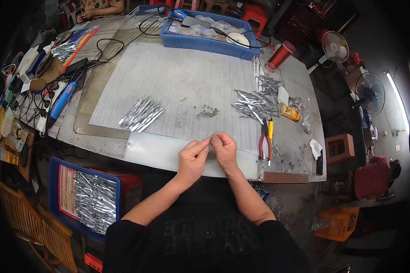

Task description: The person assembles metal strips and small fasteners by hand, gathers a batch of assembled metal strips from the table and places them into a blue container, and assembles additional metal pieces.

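Observation:
My left hand (192, 160) and my right hand (225, 149) meet over the near edge of the table, fingertips almost touching. Both are closed in a pinch around something small and greyish that I cannot make out. Just beyond them lies a loose cluster of small metal pieces (207, 113) on a white foam sheet (136, 68). A pile of slim silvery metal strips (142, 113) rests to the left of my hands. Farther right is another heap of similar metal strips (255, 105). Under my wrists is a pale, smooth board (152, 149).
Red-handled pliers (264, 139) and a yellow tool (270, 129) lie to the right. A blue bin (209, 45) stands at the back, near a red cylinder (281, 54). Below left, a blue crate (54, 191) holds many metal strips. Cables and a blue-handled tool (63, 101) occupy the left side.

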The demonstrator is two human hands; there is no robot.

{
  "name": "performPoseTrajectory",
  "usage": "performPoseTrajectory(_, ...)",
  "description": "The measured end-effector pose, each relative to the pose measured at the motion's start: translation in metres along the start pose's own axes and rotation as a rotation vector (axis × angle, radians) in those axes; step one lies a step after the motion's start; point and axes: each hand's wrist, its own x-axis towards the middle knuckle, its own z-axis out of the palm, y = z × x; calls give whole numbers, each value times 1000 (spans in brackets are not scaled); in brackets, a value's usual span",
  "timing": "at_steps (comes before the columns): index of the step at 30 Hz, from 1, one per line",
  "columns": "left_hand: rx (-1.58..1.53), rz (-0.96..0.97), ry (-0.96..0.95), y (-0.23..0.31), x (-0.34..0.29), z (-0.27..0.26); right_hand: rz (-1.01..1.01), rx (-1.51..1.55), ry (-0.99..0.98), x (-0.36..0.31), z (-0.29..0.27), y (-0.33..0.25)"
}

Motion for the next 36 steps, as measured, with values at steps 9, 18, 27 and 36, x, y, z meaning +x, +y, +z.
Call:
performPoseTrajectory(9, -17, 1, -11, -1, 0, -1, 13, 26, 15, 2, -3, 3)
performPoseTrajectory(18, -16, -16, -27, 3, -2, -1, 4, -10, 40, 4, -6, 7)
performPoseTrajectory(27, -24, -45, -47, 4, -2, -2, 124, 18, 71, 3, -11, 5)
performPoseTrajectory(36, -34, -38, -27, 1, -3, -2, 13, 44, 97, 1, -3, 0)
